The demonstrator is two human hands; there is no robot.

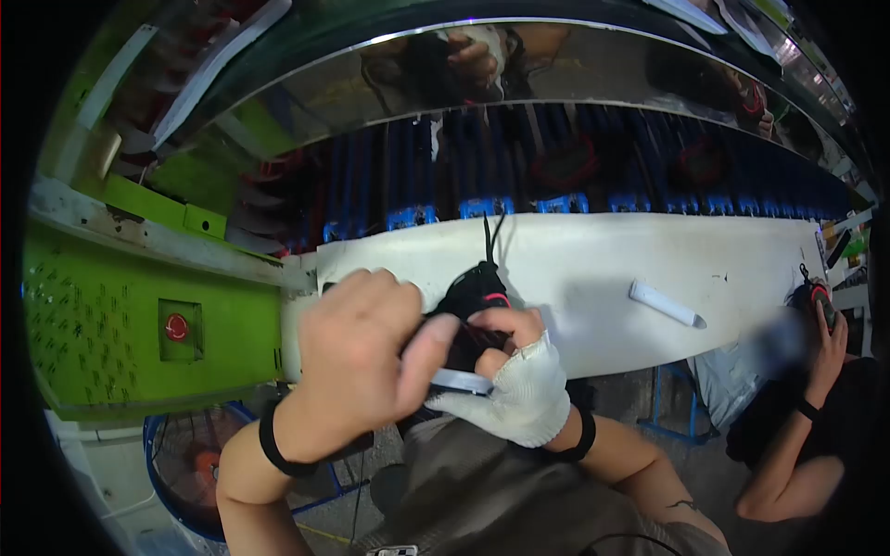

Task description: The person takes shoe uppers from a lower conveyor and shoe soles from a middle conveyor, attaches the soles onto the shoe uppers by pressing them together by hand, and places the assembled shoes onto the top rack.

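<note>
A black shoe (477, 289) with red trim and black laces stands on the white work surface in front of me. My left hand (362, 347), bare with a black wristband, is curled in a fist at the shoe's left side; what it grips is hidden. My right hand (527, 394), in a white glove with bare fingertips, is closed against the shoe's near right side, its index finger on the collar. Between the left thumb and the gloved palm lies a pale, narrow tool (464, 381); its kind is not clear.
A white tube-like object (666, 304) lies right of the shoe on the work surface (593, 259). Behind runs a conveyor (445, 176) carrying dark shoes, under a shiny hood. A green panel (102, 315) with a red button and a fan (195, 468) are left. Another person's hand (828, 338) holds a shoe at right.
</note>
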